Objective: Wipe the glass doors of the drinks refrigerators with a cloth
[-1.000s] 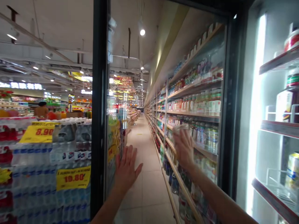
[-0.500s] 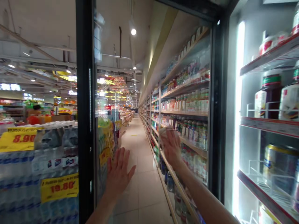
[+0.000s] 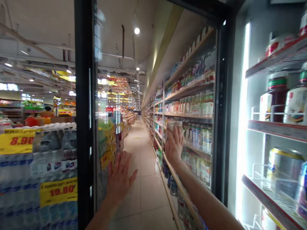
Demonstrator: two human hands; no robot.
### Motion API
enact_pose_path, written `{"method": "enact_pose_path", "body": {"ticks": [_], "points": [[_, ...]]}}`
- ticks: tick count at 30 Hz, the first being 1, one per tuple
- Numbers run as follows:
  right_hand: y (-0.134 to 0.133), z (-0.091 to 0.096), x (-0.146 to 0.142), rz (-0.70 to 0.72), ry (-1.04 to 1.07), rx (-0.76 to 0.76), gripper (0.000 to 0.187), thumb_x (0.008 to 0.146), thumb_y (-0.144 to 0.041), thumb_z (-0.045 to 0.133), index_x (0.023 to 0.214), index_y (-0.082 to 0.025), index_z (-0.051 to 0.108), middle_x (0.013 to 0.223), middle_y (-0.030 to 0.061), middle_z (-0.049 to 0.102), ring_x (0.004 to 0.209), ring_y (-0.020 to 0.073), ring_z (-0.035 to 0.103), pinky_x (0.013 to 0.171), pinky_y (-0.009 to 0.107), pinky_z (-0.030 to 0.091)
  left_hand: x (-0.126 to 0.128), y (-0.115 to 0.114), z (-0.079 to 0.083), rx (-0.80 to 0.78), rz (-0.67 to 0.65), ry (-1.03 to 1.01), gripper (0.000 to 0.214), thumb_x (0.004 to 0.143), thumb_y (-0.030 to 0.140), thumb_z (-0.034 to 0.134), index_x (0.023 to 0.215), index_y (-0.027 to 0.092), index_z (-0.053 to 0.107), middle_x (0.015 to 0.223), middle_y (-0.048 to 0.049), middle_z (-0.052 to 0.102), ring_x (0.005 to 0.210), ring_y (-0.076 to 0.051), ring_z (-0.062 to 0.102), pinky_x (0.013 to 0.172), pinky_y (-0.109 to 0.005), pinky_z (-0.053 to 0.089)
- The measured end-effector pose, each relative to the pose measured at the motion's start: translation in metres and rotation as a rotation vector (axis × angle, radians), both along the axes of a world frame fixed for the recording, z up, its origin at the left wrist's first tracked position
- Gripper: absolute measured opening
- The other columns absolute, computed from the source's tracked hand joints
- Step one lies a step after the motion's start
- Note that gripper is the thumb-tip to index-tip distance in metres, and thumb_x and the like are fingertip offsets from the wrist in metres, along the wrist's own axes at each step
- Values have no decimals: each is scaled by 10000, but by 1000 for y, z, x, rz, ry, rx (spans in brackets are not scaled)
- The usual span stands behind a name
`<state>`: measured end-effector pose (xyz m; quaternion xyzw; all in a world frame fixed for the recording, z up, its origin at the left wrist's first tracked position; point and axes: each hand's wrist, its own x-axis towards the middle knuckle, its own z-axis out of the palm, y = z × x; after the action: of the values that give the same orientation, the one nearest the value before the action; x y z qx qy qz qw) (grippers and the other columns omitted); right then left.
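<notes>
A glass door with a black frame [image 3: 84, 115] stands swung out in front of me, and the aisle shows through its pane. My left hand [image 3: 120, 179] lies flat against the lower left part of the glass, fingers spread, holding nothing. My right hand [image 3: 175, 145] presses a pale, crumpled cloth [image 3: 173, 124] to the pane, further right and higher. The cloth shows above and behind the fingers; its part under the palm is hidden.
On the right is the lit cooler with wire-fronted shelves [image 3: 275, 127], bottles [image 3: 275, 95] and cans [image 3: 284, 166]. Shrink-wrapped water packs [image 3: 19, 185] with yellow price signs [image 3: 59, 191] are stacked at left. Beyond the pane, shelves of drinks line the tiled aisle [image 3: 146, 172].
My right hand has shifted slightly upward on the glass with the cloth. My left hand stays spread on the pane. The view has turned a little.
</notes>
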<state>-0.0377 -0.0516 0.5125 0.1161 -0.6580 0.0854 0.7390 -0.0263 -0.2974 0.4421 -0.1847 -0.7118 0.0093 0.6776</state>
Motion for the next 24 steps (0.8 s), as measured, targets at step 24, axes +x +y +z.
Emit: {"method": "enact_pose_path", "body": {"ticks": [24], "points": [[-61,-17,37,518,-380,221,524,970,-304,146,1487,-220,127,1482,42,371,1417,164,217,1174,412,189,10,29,25,58,-240,12,665,879,217,443,1466,166,135,1498,-156,269,1409,-249,203,1136,-487,209]]}}
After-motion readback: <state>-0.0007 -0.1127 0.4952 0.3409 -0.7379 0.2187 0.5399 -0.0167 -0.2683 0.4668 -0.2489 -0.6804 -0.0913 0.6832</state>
